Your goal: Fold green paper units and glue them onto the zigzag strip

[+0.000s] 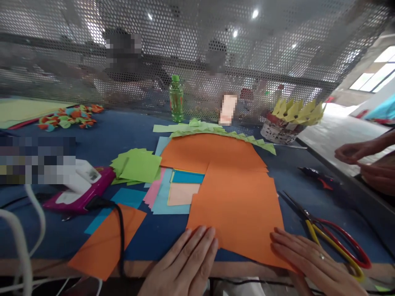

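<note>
A large sheet of orange paper (236,218) lies in front of me, overlapping another orange sheet (212,150) behind it. My left hand (188,261) rests at its lower left corner, fingers straight and close together. Over the lower right corner lies my right hand (311,261), with a ring on one finger and its fingers stretched out flat. The right thumb is mostly hidden. Just beyond that hand are scissors (311,218) with one red and one yellow handle. A folded light green paper strip (237,135) runs along the far edge of the orange sheets.
Green paper squares (140,164), blue and pink sheets and an orange piece (108,242) lie left. Nearby are a magenta power strip (83,193) and cables. A green bottle (176,100), a yellow paper crown (298,113) and a mesh screen stand behind. Another person's hands (367,156) are at right.
</note>
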